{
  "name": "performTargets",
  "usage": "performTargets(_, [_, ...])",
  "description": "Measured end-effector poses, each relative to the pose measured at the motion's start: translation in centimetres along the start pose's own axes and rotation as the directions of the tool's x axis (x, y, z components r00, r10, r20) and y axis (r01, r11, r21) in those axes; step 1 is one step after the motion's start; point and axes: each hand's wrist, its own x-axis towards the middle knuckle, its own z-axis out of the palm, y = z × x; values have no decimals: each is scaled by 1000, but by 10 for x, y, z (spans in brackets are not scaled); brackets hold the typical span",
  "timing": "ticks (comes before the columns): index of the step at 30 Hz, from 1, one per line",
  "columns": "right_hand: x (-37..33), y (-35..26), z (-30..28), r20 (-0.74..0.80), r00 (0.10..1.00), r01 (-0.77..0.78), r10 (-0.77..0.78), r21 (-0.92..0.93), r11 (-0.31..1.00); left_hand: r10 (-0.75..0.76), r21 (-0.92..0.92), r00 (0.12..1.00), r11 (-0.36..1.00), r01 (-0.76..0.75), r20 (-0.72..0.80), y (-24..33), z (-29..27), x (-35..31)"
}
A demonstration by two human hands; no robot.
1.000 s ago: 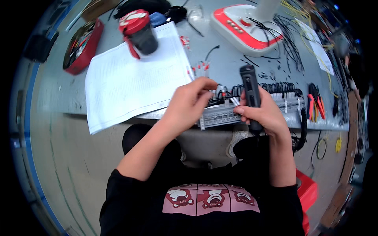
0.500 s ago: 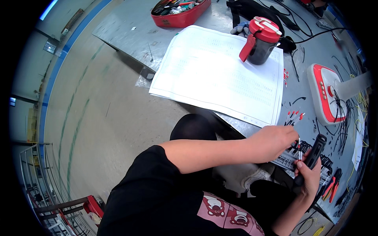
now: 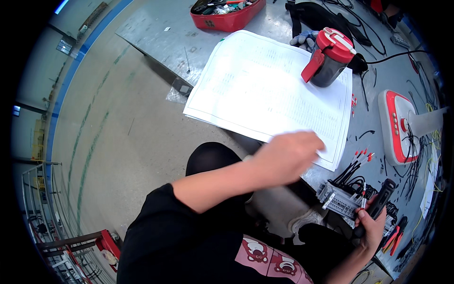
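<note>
Over the lower edge of the papers (image 3: 269, 90), my left hand (image 3: 291, 156) is blurred by motion; its fingers are curled together, and whatever they may hold cannot be made out. At the lower right, my right hand (image 3: 371, 226) is closed around a black pen-shaped screwdriver (image 3: 381, 201), which stands tilted. Beside its thumb rises a thin wire end with red and white bands (image 3: 363, 196). Next to this hand is a grey terminal block strip (image 3: 341, 201) with several black wires (image 3: 347, 174); their red-and-white ends point away from me. My right hand hides part of the strip.
A dark cup with a red lid (image 3: 328, 59) stands on the papers. Behind lies a red tool tray (image 3: 227, 19). To the right are a white-and-red fan base (image 3: 398, 128), loose wire scraps and red-handled pliers (image 3: 395, 236). The table's near edge runs beneath my left arm.
My left hand has left the wires by my right hand and moved left over the papers' edge. My right hand still grips the screwdriver. The view has shifted slightly.
</note>
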Motion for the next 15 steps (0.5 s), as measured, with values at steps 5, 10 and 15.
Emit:
performTargets(5, [-4,4,4,-58,998,29,-28,18,999,-314,409,940,846,342,-137,-29,-52,-31])
performTargets(10, [-3,3,3,-45,998,36,-35,24,999,-360,556,929,756,346,-89,-28,-54,-40])
performTargets(15, [-2,4,3,-48,998,49,-48,25,998,-356,610,931,723,324,-73,-32,-51,-42])
